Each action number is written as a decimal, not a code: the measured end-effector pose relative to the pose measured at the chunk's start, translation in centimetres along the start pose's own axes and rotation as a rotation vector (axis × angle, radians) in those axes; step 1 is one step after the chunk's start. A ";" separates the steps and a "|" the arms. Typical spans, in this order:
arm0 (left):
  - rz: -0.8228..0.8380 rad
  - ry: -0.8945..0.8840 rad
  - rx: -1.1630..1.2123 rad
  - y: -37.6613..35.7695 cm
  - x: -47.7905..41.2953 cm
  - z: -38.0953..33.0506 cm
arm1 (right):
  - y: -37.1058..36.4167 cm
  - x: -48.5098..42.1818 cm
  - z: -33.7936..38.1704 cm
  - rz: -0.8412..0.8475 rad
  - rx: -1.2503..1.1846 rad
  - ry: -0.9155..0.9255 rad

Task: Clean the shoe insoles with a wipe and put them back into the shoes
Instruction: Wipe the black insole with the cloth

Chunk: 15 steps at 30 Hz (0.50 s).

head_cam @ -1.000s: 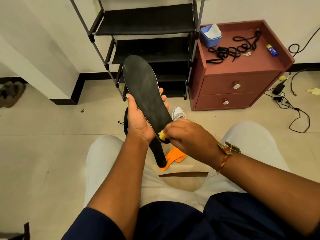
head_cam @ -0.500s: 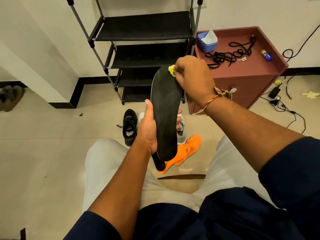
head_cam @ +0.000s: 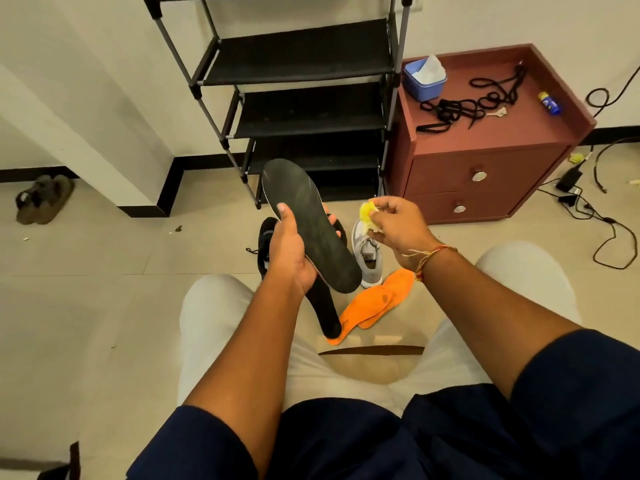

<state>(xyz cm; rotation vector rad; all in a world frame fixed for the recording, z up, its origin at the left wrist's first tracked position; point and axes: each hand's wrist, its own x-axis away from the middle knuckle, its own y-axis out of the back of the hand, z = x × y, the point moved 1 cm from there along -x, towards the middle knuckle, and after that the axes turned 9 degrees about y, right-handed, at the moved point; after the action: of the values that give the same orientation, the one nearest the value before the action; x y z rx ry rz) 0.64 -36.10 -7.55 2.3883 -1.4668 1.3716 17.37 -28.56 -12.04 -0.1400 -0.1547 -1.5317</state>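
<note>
The black insole [head_cam: 311, 223] is hanging in the air in front of the seated person's knees. It is tilting, with its toe end pointing away toward the shoe rack [head_cam: 301, 60] and its heel end dipping toward the lap. The tiled floor [head_cam: 104, 306] is stretching out beneath it. The black rack is standing against the wall, and a red-brown cabinet [head_cam: 485, 168] with two drawers is sitting just beside it on the right.

The left hand [head_cam: 291, 251] is gripping the insole near its heel half, the thumb lying along the dark top face and the fingers curling round the far edge from behind. The right hand [head_cam: 394, 223] is hovering to the right of the insole and apart from it, pinching a crumpled yellow wipe [head_cam: 366, 213] between thumb and fingertips.

A second black insole [head_cam: 327, 313] is lying on the floor below the held one, its end touching a pair of overlapping orange insoles [head_cam: 377, 303]. A grey shoe [head_cam: 369, 258] is standing just beyond the orange pair, and a black shoe [head_cam: 265, 244] is peeking out behind the left hand.

Brown sandals [head_cam: 43, 199] are lying far left by the wall. Cables [head_cam: 606, 230] are trailing over the floor to the right of the cabinet. On the cabinet top, black laces [head_cam: 464, 105] are lying tangled beside a blue tub [head_cam: 422, 86] holding white tissue.
</note>
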 end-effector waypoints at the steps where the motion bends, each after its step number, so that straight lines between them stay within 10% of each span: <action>1: -0.047 -0.010 -0.021 0.0 -0.7 0.1 | 0.0 0.1 -0.7 0.007 -0.042 -0.062; 15: -0.583 0.224 -0.589 7.4 -16.4 4.1 | -3.0 -4.3 -9.4 0.001 -0.184 -0.387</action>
<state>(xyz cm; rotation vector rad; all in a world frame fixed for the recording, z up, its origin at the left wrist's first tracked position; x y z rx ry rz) -4.89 -30.37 -24.18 1.9647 -0.8470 0.8730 14.39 -26.23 -22.10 -0.5839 -0.3193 -1.5036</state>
